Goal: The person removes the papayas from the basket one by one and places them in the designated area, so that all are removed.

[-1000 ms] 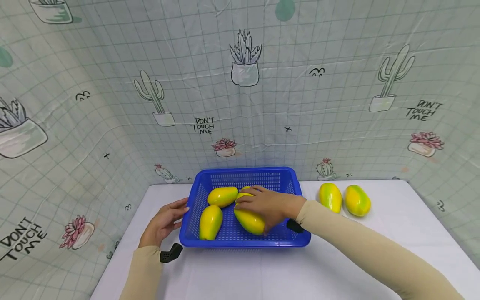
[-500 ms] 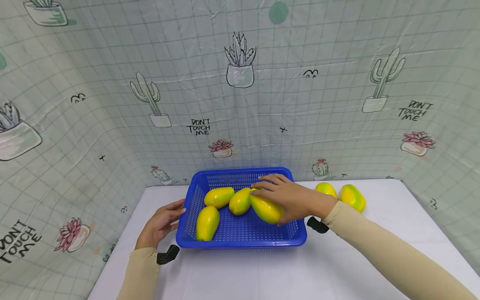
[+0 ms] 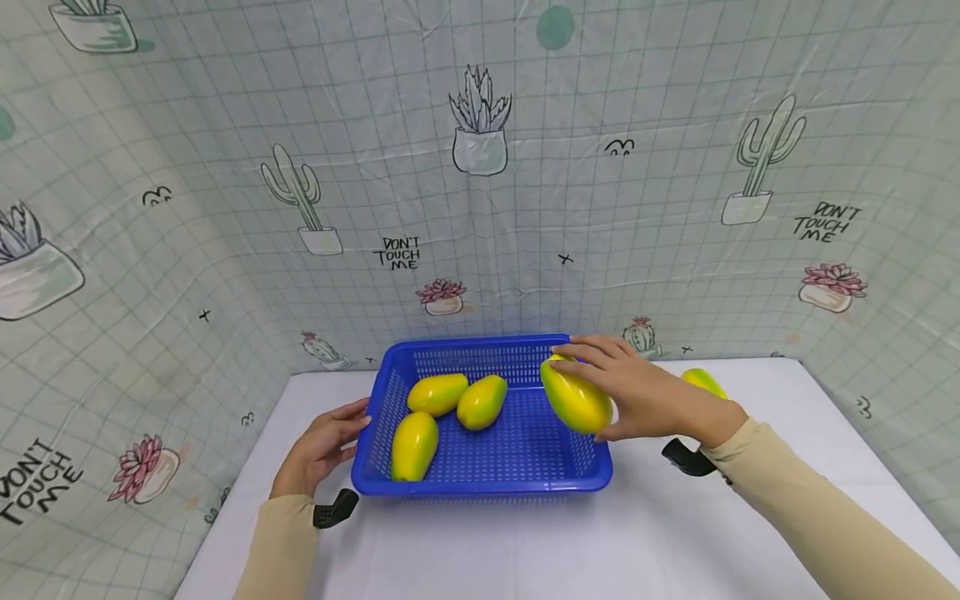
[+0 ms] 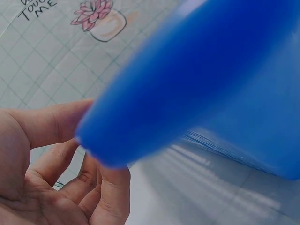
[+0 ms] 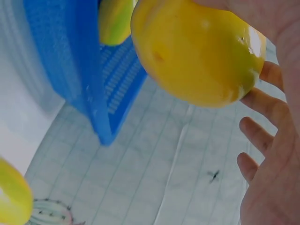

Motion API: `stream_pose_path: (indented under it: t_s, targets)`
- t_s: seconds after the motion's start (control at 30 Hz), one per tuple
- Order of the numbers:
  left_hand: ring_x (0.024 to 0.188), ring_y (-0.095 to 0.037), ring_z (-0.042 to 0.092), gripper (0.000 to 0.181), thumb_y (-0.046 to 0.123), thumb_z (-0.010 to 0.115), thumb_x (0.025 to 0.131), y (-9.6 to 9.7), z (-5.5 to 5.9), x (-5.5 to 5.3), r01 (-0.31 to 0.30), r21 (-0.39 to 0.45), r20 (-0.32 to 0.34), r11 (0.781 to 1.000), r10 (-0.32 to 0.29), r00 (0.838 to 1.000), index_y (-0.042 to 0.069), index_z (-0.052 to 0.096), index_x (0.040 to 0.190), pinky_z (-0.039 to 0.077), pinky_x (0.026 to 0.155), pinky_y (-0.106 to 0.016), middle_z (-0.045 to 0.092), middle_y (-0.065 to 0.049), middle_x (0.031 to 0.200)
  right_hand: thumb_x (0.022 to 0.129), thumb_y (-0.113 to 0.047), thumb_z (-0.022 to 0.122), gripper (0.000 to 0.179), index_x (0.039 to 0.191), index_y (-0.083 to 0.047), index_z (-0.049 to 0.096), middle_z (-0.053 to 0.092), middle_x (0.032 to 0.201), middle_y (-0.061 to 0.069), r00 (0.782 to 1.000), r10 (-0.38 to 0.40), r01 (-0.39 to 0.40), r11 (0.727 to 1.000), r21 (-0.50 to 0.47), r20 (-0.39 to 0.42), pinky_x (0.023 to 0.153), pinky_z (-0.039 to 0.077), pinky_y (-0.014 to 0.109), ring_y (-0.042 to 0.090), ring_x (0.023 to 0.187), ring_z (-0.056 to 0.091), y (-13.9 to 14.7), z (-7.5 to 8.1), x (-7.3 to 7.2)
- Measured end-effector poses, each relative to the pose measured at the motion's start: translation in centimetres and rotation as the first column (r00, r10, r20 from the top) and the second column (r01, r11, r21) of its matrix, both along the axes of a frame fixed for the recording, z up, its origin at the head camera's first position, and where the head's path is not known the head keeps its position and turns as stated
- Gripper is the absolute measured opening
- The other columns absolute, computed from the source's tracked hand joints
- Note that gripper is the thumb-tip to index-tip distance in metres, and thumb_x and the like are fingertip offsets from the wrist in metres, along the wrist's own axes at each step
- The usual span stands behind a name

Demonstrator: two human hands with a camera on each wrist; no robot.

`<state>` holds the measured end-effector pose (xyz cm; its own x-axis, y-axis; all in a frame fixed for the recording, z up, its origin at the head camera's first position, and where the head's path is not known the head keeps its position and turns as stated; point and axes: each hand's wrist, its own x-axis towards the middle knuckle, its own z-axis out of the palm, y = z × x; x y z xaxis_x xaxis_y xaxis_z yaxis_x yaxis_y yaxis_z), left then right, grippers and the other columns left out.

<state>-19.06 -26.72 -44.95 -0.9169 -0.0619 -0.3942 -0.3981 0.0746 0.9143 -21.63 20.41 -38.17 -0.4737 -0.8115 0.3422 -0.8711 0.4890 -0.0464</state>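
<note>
My right hand holds a yellow-green mango over the right side of the blue plastic basket. In the right wrist view, the thumb lies along one side of this mango and fingertips touch the other. My left hand is at the basket's left rim; the left wrist view has the thumb on one side of the blue rim and fingers on the other. Three mangoes stay in the basket: one at the back left, one beside it, one at the front left.
On the white tabletop, right of the basket, a mango shows partly behind the right hand. Another mango is at the lower left of the right wrist view. A cactus-printed cloth hangs behind and at both sides.
My right hand has lifted the mango from among the others and carried it right, to above the basket's right rim. The left hand keeps its place at the left rim.
</note>
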Motion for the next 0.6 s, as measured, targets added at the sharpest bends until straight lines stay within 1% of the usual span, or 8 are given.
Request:
stream_pose_path:
  t_s: [0.13, 0.27, 0.4, 0.5, 0.6]
  targets:
    - [0.110, -0.016, 0.063, 0.056, 0.011, 0.060, 0.108, 0.1, 0.1, 0.0, 0.003, 0.001, -0.001, 1.000, -0.003, 1.000, 0.005, 0.043, 0.161, 0.049, 0.106, -0.042, 0.057, -0.013, 0.152, 0.057, -0.028, 0.105, 0.114, 0.154, -0.008, 0.049, 0.048, 0.159, 0.014, 0.999, -0.032, 0.032, 0.998, -0.054, -0.006, 0.111, 0.034, 0.069, 0.042, 0.144, 0.039, 1.8, -0.2, 0.2]
    - [0.111, -0.017, 0.063, 0.057, 0.011, 0.060, 0.108, 0.1, 0.1, 0.0, 0.000, 0.006, 0.002, 1.000, 0.000, 1.000, 0.005, 0.042, 0.161, 0.048, 0.108, -0.043, 0.054, -0.015, 0.155, 0.057, -0.020, 0.104, 0.112, 0.154, -0.009, 0.049, 0.049, 0.157, 0.013, 0.998, -0.064, 0.065, 0.993, -0.103, 0.013, 0.109, 0.032, 0.070, 0.042, 0.143, 0.040, 3.4, -0.5, 0.7]
    - [0.112, -0.018, 0.062, 0.057, 0.011, 0.060, 0.108, 0.1, 0.1, 0.0, -0.005, 0.007, 0.005, 1.000, 0.005, 1.000, 0.005, 0.042, 0.161, 0.047, 0.109, -0.044, 0.052, -0.016, 0.157, 0.054, -0.016, 0.104, 0.111, 0.152, -0.009, 0.051, 0.050, 0.155, 0.014, 0.995, -0.094, 0.095, 0.986, -0.136, 0.012, 0.107, 0.034, 0.069, 0.041, 0.140, 0.042, 4.8, -0.9, 1.2]
    - [0.112, -0.018, 0.062, 0.057, 0.011, 0.060, 0.108, 0.1, 0.0, 0.0, -0.003, 0.007, 0.003, 1.000, 0.003, 1.000, 0.005, 0.042, 0.161, 0.047, 0.108, -0.044, 0.054, -0.016, 0.156, 0.051, -0.017, 0.106, 0.114, 0.151, -0.008, 0.052, 0.051, 0.154, 0.015, 0.993, -0.119, 0.117, 0.982, -0.145, 0.000, 0.105, 0.035, 0.069, 0.041, 0.139, 0.043, 5.8, -1.5, 1.5]
    - [0.110, -0.017, 0.063, 0.056, 0.011, 0.060, 0.108, 0.1, -0.1, 0.0, -0.004, 0.006, 0.000, 1.000, 0.004, 1.000, 0.004, 0.043, 0.161, 0.048, 0.107, -0.043, 0.058, -0.013, 0.151, 0.050, -0.017, 0.107, 0.115, 0.150, -0.008, 0.052, 0.050, 0.154, 0.015, 0.990, -0.143, 0.141, 0.978, -0.153, 0.003, 0.104, 0.035, 0.069, 0.042, 0.139, 0.042, 6.9, -2.0, 1.6]
